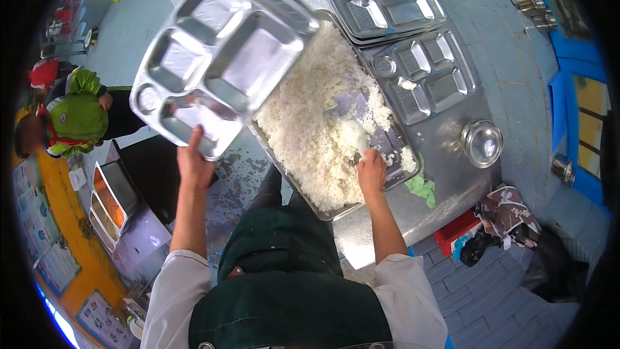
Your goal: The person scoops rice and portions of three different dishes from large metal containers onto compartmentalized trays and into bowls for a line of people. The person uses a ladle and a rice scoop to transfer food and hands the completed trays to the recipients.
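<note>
My left hand point(195, 165) grips the edge of a stainless-steel compartment tray point(213, 65), thumb on top. No food shows in its compartments. The tray is raised and tilted, partly covering the far left of a large metal pan point(399, 133) of cooked white rice point(310, 131). Closed around the handle of a white scoop or rice paddle point(354, 136) is my right hand point(371, 174), over the pan's near right part. The scoop's head lies against the rice, and its exact shape is hard to make out. Bare pan bottom shows right of the rice heap.
Stacked compartment trays point(382, 2) and another tray point(424, 75) lie right of the pan. Nearer are a round steel bowl point(483, 144) and a green cloth point(421, 186). At left, a person in a green jacket point(80, 111) is near food containers point(109, 208).
</note>
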The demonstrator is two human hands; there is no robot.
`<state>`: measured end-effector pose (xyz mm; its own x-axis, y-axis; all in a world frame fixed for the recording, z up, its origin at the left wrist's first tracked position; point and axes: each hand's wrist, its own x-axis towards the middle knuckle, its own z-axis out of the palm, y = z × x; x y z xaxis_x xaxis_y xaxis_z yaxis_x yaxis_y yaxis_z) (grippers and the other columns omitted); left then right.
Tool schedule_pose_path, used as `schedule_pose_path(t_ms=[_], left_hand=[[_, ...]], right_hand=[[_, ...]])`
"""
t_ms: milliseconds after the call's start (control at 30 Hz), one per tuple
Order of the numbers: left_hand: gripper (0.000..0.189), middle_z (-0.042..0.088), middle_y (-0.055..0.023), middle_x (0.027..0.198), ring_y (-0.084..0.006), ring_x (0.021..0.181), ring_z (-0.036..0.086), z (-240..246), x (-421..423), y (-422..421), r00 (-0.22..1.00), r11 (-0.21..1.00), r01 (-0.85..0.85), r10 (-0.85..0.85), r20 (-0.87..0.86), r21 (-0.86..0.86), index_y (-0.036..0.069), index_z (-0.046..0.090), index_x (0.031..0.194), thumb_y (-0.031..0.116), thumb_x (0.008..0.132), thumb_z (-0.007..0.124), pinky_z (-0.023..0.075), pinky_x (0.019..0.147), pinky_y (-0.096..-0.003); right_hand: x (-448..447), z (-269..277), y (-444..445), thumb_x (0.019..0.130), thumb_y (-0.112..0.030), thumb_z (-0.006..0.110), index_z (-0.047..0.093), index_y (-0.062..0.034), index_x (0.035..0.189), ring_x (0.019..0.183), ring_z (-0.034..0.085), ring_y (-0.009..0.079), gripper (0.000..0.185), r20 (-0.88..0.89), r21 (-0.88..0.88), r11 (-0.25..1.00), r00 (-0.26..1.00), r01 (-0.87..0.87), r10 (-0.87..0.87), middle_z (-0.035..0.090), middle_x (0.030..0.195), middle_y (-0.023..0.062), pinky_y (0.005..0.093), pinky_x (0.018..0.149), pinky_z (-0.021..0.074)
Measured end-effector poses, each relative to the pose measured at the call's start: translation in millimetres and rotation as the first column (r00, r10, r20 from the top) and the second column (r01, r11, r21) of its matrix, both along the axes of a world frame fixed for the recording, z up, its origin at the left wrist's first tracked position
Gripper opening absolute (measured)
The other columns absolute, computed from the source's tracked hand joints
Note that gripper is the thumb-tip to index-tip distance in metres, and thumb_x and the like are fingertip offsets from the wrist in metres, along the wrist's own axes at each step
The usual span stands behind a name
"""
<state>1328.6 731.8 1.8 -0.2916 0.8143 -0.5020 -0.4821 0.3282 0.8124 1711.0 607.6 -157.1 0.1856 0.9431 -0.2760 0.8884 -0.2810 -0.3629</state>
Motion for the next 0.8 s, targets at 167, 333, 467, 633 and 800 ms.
schedule_pose_path(t_ms=[167, 333, 467, 633, 800], left_hand=[[0.043, 0.056, -0.0105, 0.122, -0.0250, 0.110, 0.058, 3, -55, -17, 0.990, 0.992, -0.119, 0.121, -0.073, 0.029, 0.000, 0.043, 0.132, 0.004, 0.092, 0.055, 0.0481, 0.096, -0.0395], [0.032, 0.060, -0.0085, 0.111, -0.0219, 0.101, 0.061, -20, -44, -48, 0.990, 0.989, -0.141, 0.141, 0.010, -0.050, 0.000, 0.050, 0.124, 0.005, 0.093, 0.054, 0.0523, 0.090, -0.0364], [0.037, 0.058, -0.0087, 0.114, -0.0226, 0.103, 0.059, -29, -19, -58, 0.992, 0.985, -0.093, 0.104, 0.070, -0.146, 0.000, 0.047, 0.127, 0.006, 0.092, 0.057, 0.0506, 0.090, -0.0372], [0.038, 0.057, -0.0104, 0.113, -0.0248, 0.101, 0.060, -48, 15, -55, 0.989, 0.991, 0.044, -0.025, 0.142, -0.129, 0.000, 0.045, 0.128, 0.005, 0.092, 0.056, 0.0524, 0.087, -0.0393], [0.043, 0.056, -0.0089, 0.119, -0.0236, 0.103, 0.059, -65, 33, -73, 0.970, 0.966, 0.193, -0.161, 0.181, -0.172, 0.000, 0.043, 0.132, 0.007, 0.092, 0.056, 0.0492, 0.090, -0.0381]], right_hand=[[38, 18, 21, 0.084, 0.001, 0.049, 0.040, -0.0131, 0.139, 0.083, 0.064, 0.0383, 0.057, 0.206, -0.033, 0.999, 0.979, -0.008, 0.014, 0.056, 0.118, 0.0165, 0.0461, 0.074, 0.0530], [34, -10, 17, 0.091, -0.010, 0.054, 0.058, -0.0030, 0.120, 0.067, 0.064, 0.0301, 0.029, -0.207, 0.174, 0.943, 0.926, -0.284, 0.317, 0.063, 0.072, 0.0131, 0.0400, 0.060, 0.0505], [30, 1, 5, 0.098, -0.016, 0.048, 0.055, -0.0046, 0.128, 0.050, 0.042, 0.0071, 0.032, -0.598, -0.529, 0.848, 0.704, 0.013, -0.384, 0.054, 0.067, 0.0011, 0.0241, 0.045, 0.0343], [47, 72, 7, 0.098, -0.015, 0.047, 0.053, -0.0090, 0.132, 0.049, 0.041, 0.0055, 0.035, -0.666, -0.607, 0.794, 0.534, 0.018, -0.521, 0.055, 0.071, 0.0008, 0.0222, 0.043, 0.0321], [9, 123, 10, 0.096, -0.012, 0.050, 0.052, -0.0146, 0.135, 0.060, 0.054, 0.0119, 0.039, -0.707, -0.119, 0.988, 0.690, 0.100, -0.155, 0.061, 0.077, 0.0049, 0.0286, 0.058, 0.0458]])
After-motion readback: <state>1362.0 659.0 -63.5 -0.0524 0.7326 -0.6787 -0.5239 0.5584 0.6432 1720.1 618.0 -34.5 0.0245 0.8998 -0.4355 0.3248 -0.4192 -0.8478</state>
